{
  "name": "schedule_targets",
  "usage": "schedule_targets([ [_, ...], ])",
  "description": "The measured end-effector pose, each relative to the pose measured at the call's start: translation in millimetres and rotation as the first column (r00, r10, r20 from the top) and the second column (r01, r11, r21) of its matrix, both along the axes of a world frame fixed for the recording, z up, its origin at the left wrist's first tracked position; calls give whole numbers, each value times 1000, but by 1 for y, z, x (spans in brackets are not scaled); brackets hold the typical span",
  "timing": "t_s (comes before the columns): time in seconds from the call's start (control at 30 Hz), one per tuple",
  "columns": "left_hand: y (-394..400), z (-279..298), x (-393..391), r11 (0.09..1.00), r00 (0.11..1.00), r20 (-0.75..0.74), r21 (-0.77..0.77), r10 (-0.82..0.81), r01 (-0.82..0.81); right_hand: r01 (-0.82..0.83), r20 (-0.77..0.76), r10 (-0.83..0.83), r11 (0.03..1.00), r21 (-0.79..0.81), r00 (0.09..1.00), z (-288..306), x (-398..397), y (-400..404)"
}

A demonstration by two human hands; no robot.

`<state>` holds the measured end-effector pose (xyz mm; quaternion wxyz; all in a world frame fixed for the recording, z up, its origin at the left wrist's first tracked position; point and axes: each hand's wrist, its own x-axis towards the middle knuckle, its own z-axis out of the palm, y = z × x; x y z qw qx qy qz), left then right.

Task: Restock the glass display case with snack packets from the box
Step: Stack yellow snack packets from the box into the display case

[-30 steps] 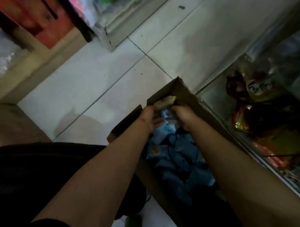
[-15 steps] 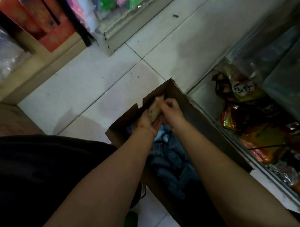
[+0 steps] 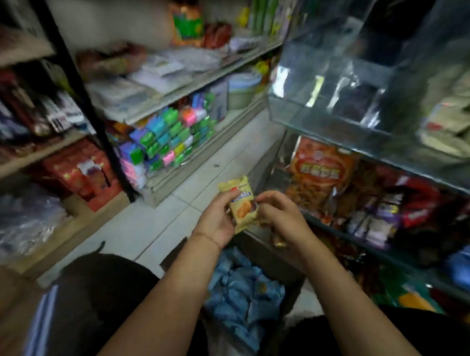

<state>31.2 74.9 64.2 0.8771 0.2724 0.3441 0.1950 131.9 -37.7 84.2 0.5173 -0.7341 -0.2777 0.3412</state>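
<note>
The fingers of the left hand are curled round the left edge of a small yellow foil snack packet printed with a blue label band and an orange biscuit picture; the thumb lies across the front of the packet near the label. The right hand has its fingers bent inward, with the fingertips touching the right edge of the same packet; whether they pinch the packet or only rest against it cannot be told. The packet stands nearly upright, tilted slightly to the left, held in the air above the far end of the brown cardboard box. The box sits on the pale tiled floor between the person's knees and holds a loose heap of blue foil snack packets. The glass display case stands just beside the box on the right. Its upper glass shelf carries dark and pale packets seen through reflections. Its lower shelf holds a large orange-red snack bag leaning upright near the left end, with purple, red and dark packets to its right. Across the floor on the left, an open shelf unit holds stacked green, pink and blue wrapped blocks on its lower level.
</note>
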Motion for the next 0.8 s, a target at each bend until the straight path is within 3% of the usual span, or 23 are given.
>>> schedule_targets([
  [0.13,-55,87,11,946,985,115,313,-128,87,70,347,-103,992,108,932,83,-8,-52],
  [0.27,-125,162,35,837,961,158,536,-225,108,222,651,-268,963,154,710,151,-3,-113],
  [0.43,-206,225,76,631,958,115,771,-264,81,309,734,-384,919,246,560,207,20,-191],
  [0.53,-236,241,102,518,968,69,853,-241,68,449,763,-500,839,309,410,228,41,-232],
  [0.6,-243,243,117,257,982,-39,962,-183,86,545,769,-564,763,346,301,241,58,-254],
  [0.67,-242,241,132,-102,982,-143,986,-126,131,619,794,-565,712,332,223,251,75,-269],
  [0.73,-237,238,146,-432,954,-285,875,-92,220,672,842,-502,695,256,198,257,91,-275],
  [0.8,-233,236,158,-626,906,-423,712,-20,319,688,898,-380,713,131,223,259,103,-271],
])
